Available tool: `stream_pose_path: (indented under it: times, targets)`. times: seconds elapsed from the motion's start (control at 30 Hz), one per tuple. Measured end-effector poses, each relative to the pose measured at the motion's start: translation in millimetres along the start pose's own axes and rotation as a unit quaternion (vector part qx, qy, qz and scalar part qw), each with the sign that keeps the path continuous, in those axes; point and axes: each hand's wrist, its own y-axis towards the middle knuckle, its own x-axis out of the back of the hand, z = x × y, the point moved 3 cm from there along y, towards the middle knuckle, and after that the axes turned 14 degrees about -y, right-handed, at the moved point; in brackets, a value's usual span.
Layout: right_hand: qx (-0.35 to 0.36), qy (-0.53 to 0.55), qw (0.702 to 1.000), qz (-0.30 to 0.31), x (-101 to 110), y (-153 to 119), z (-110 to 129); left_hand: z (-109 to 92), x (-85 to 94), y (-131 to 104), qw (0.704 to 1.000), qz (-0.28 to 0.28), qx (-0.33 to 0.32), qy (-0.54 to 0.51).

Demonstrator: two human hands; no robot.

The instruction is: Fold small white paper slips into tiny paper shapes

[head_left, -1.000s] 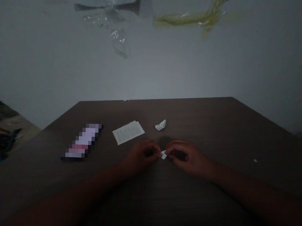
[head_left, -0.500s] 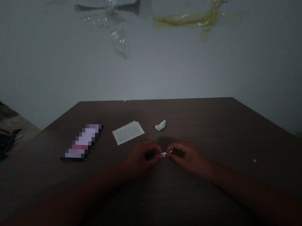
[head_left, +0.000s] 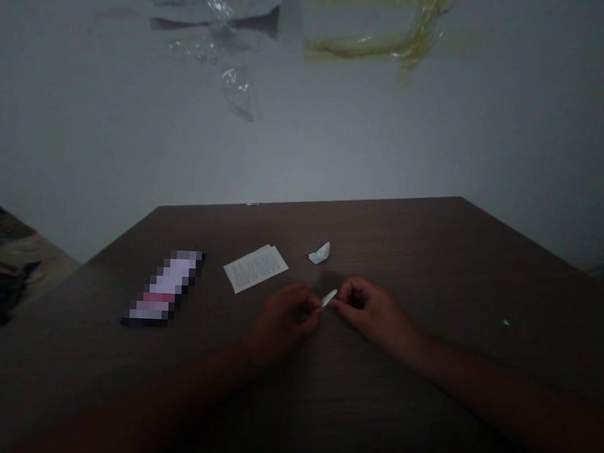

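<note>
A small folded piece of white paper (head_left: 329, 298) is pinched between the thumb and fingers of my left hand (head_left: 288, 316), low over the table. My right hand (head_left: 373, 306) is closed in a pinch at the paper's right side, its fingertips against the edge. Just beyond the hands lies a small folded paper boat (head_left: 319, 253). To the left are flat printed paper sheets (head_left: 256, 269), one partly over another, covered in lines of text.
A phone (head_left: 164, 287) with a blurred-out screen lies at the left on the dark wooden table (head_left: 406, 238). A tiny white scrap (head_left: 507, 322) is at the right. Behind the table rises a pale wall (head_left: 306, 140) with clear and yellow tape (head_left: 360, 50) on it.
The small paper has been turned and now slants up to the right from my left fingertips. My right fingers have shifted slightly on it. The boat, sheets and phone stay put.
</note>
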Motion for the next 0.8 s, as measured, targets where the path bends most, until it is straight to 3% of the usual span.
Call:
stream_pose_path:
  times: [0.17, 0.4, 0.63, 0.8]
  targets:
    - [-0.016, 0.105, 0.993, 0.049, -10.4, -0.1, 0.8, 1.7, -4.5, 0.1, 0.999, 0.007, -0.048, -0.022]
    - [-0.030, 0.131, 0.988, 0.069, -11.4, 1.5, -0.2, 5.6, -4.4, 0.4, 0.998, 0.007, -0.034, -0.055]
    - [-0.010, 0.168, 0.984, 0.066, -13.0, 2.7, -2.9, 19.1, -6.7, -1.1, 0.990, -0.014, 0.066, -0.124]
    - [-0.006, 0.173, 0.983, 0.068, -15.1, 2.3, -3.5, 27.1, -9.0, -0.3, 0.984, -0.018, 0.088, -0.152]
